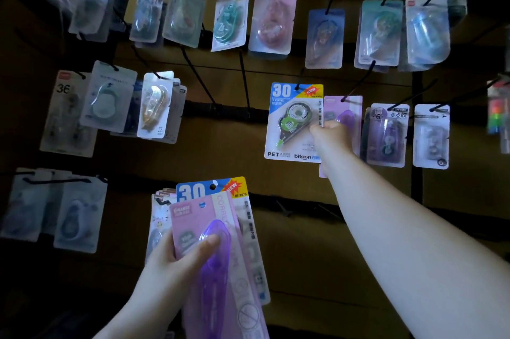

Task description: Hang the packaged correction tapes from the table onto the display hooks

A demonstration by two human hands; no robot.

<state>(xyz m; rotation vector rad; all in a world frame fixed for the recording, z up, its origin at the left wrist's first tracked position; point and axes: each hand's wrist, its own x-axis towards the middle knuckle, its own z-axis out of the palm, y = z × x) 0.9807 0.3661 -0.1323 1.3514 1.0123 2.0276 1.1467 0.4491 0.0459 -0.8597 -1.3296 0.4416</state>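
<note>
The right hand [329,134], right of centre in the frame, pinches the right edge of a blue "30" correction tape card [292,123] at mid-height, thumb on the front and fingers [335,128] curled behind it. The card hangs upright with its long axis vertical. Its punched hole sits at the tip of a black display hook [299,81], up and to the left of the fingers, so seating it probably means pushing it back along that hook. A purple hanging package [350,106] sits just beside it to the right. At lower centre, well apart from the hooks, the left hand [176,261] grips a stack of packages [248,228], thumb pressing the purple correction tape package [193,228] on top.
</note>
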